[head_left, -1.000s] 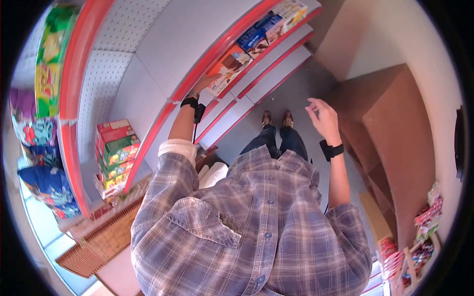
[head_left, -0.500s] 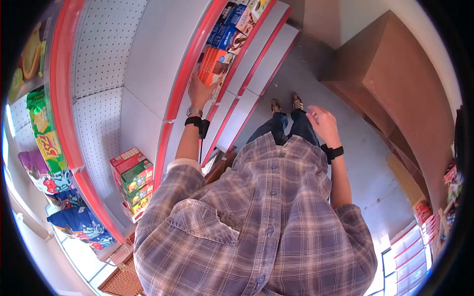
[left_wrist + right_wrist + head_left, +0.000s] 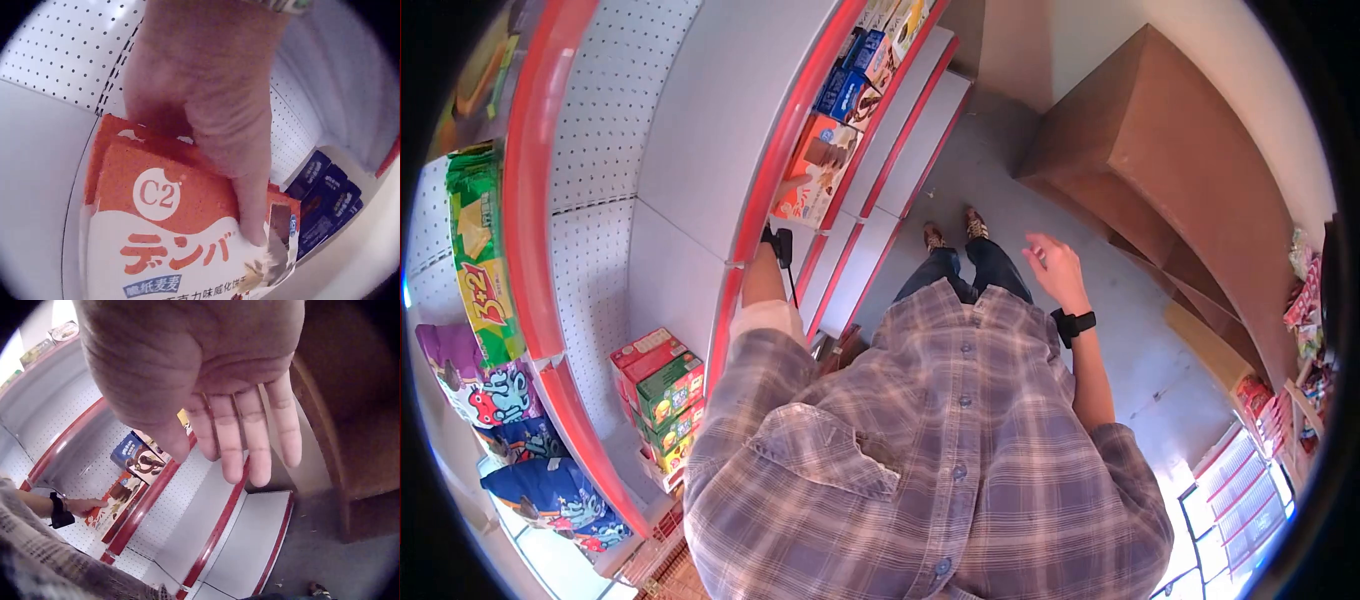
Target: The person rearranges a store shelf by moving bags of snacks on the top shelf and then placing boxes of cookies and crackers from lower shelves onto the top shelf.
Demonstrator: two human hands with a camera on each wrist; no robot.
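White shelves (image 3: 720, 130) with red front edges curve down the left of the head view. Near the top centre, an orange box (image 3: 812, 172) stands on one shelf, with blue boxes (image 3: 847, 88) just beyond it. At lower left, stacked red and green boxes (image 3: 658, 385) sit on another shelf.

Plaid shirt (image 3: 960, 440), black wristbands (image 3: 1076, 323), jeans (image 3: 960, 268)
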